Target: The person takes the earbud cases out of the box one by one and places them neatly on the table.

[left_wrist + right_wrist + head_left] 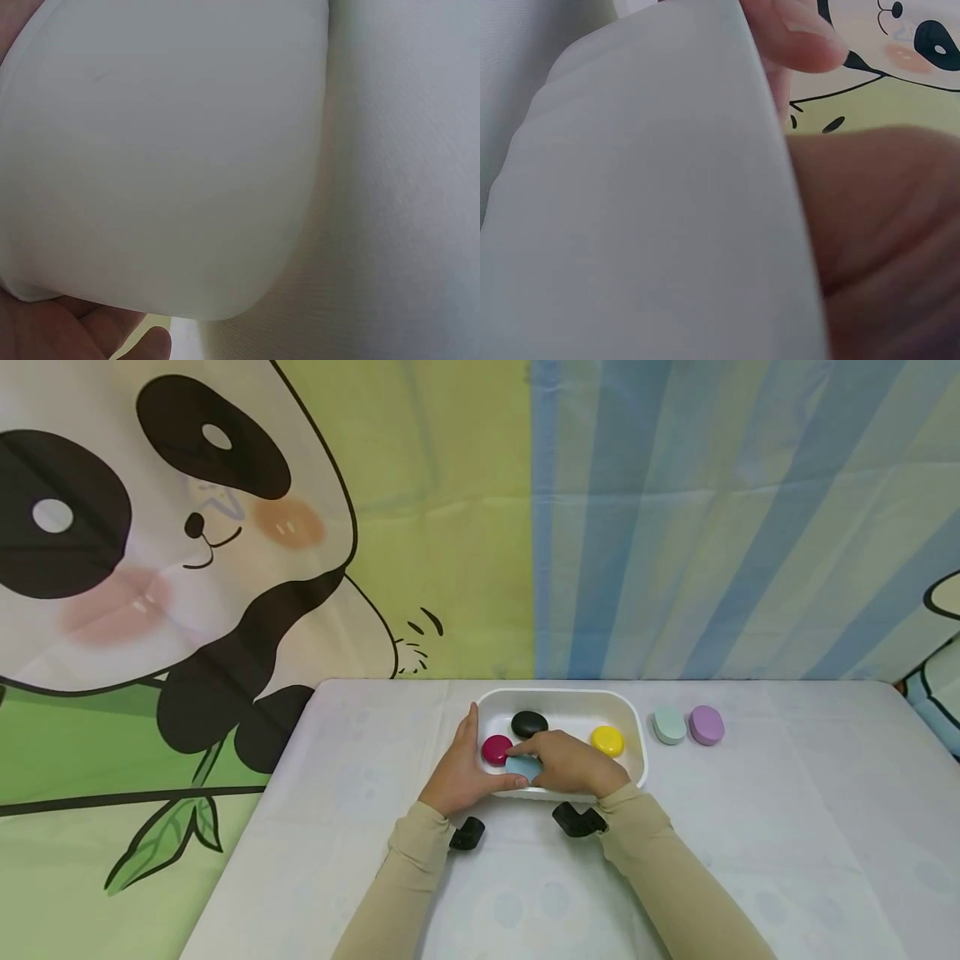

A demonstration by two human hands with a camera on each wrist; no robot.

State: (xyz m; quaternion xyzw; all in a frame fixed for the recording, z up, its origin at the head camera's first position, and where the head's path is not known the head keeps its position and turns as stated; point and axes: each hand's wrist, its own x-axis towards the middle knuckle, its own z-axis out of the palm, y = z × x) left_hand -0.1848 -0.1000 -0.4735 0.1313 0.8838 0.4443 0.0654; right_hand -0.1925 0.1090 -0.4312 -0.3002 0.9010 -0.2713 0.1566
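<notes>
A white tray (564, 695) with a raised rim stands on the table. My left hand (467, 777) grips its left front corner, the fingers along the left side and the thumb along the front rim. Inside the tray, my right hand (576, 763) pinches a light blue rounded piece (522, 767) near the front. A dark pink piece (497, 750) lies just left of the right fingertips, and a black oval piece (528, 724) behind them. The yellow piece (607, 741) sits toward the tray's right end. Both wrist views are mostly filled by the tray's outer wall (157, 150).
Right of the tray, a pale green piece (669, 725) and a purple piece (707, 725) lie side by side on the white table (810, 827). A printed curtain with a panda (435, 527) hangs behind the table's back edge.
</notes>
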